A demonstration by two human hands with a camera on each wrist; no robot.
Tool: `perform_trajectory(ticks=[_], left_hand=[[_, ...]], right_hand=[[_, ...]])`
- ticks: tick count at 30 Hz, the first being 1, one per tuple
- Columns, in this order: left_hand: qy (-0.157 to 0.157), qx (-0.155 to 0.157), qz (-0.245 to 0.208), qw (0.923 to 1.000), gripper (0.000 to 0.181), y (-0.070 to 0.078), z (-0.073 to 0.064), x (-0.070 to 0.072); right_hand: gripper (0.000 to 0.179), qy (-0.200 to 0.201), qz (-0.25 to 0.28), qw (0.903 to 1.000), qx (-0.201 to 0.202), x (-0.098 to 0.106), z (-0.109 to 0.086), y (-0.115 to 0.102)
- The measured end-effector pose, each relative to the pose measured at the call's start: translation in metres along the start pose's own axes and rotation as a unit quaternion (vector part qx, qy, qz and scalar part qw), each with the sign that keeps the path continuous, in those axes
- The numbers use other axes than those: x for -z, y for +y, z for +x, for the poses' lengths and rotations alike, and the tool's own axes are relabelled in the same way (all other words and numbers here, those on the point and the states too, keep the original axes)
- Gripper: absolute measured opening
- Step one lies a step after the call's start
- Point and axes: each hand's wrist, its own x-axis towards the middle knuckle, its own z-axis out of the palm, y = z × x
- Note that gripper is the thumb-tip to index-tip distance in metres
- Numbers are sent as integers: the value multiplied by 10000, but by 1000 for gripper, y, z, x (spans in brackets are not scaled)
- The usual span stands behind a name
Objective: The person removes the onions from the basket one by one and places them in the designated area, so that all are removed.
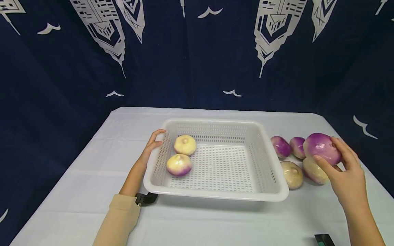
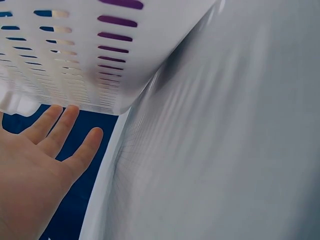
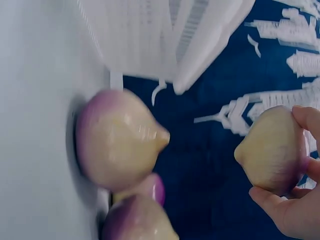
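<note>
My right hand holds a purple-and-cream turnip between thumb and fingers, above others on the table. In the right wrist view, this turnip shows its cream side and pointed tip. My left hand touches the left rim of a white perforated plastic basket; in the left wrist view its fingers are extended and spread at the basket's edge. Inside, at the left, lie a cream turnip and a cream-and-purple turnip, touching. The basket appears tilted.
Right of the basket lie several more turnips, among them a purple one and cream ones. A white cloth covers the table. Behind it hangs a dark blue curtain with white prints. A small dark object is at the front edge.
</note>
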Motion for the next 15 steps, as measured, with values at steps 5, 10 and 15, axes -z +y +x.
perform_trajectory(ticks=[5, 10, 15], left_hand=[[-11, -73, 0, 10000, 50, 1, 0, -1], [11, -57, -46, 10000, 48, 0, 0, 0], [41, -43, -75, 10000, 50, 0, 0, 1]], right_hand=[[62, 487, -132, 9967, -638, 7, 12, 11], [62, 683, -248, 9910, -1127, 12, 21, 24], [65, 786, -300, 9845, -1540, 20, 37, 52]])
